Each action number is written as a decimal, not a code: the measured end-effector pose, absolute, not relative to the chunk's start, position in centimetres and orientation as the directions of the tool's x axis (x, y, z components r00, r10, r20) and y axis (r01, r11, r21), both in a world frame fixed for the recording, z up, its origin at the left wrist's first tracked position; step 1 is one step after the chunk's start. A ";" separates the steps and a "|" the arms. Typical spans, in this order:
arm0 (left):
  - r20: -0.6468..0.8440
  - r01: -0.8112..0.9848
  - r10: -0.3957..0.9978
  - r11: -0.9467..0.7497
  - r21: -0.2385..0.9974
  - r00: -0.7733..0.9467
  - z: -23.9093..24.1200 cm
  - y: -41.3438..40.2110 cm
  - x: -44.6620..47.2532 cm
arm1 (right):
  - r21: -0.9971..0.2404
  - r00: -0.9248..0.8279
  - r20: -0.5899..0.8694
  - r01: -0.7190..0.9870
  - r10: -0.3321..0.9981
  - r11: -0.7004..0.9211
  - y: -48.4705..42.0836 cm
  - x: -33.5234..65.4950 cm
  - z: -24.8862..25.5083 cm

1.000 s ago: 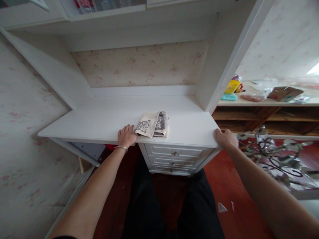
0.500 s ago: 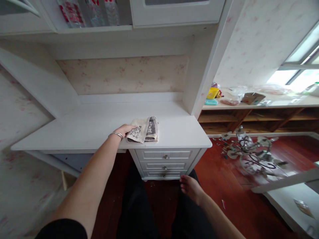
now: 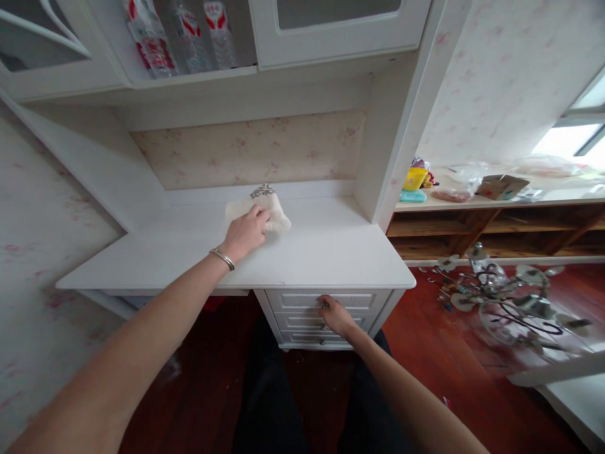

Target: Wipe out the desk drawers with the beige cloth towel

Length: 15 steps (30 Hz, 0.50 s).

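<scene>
My left hand (image 3: 246, 234), with a silver bangle at its wrist, grips a cream towel (image 3: 275, 217) with a dark printed pattern. The towel is held over the rear part of the white desk (image 3: 326, 252), its patterned end up near the back ledge. I cannot tell how much of it touches the desktop. Lower down, my right hand (image 3: 336, 316) has its fingers closed around the knob of the top drawer (image 3: 302, 300). That drawer appears closed. Two more drawers lie below it, partly behind the hand.
Overhead is a white cabinet (image 3: 331, 41) with plastic bottles (image 3: 220, 38) on an open shelf. To the right, a low wooden shelf unit (image 3: 425, 224) carries a yellow container (image 3: 414, 178) and plastic bags. A chandelier (image 3: 501, 302) lies on the red floor.
My left hand has lifted the towel from the desk's front area and carried it toward the back, unfolding it. My right hand has moved up and left onto the top drawer's knob.
</scene>
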State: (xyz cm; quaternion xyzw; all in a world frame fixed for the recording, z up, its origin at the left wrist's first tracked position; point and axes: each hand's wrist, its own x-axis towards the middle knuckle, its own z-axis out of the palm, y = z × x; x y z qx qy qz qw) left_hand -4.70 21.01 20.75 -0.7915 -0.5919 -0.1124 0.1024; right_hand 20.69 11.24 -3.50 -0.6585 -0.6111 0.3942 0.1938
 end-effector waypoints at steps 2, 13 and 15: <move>0.248 0.934 0.901 -0.339 -0.111 0.356 18.6 19.4 -3.8 | -0.684 -0.073 -0.285 0.714 0.956 -0.150 11.4 20.3 -3.5; 0.139 0.881 0.884 -0.462 0.105 0.447 10.4 18.6 -3.8 | -0.505 -0.059 -0.201 0.861 0.978 -0.052 10.6 20.3 -2.2; 0.127 0.895 0.896 -0.437 0.090 0.425 10.7 18.9 -4.4 | -0.488 -0.048 -0.192 0.871 0.980 -0.053 10.6 20.2 -2.1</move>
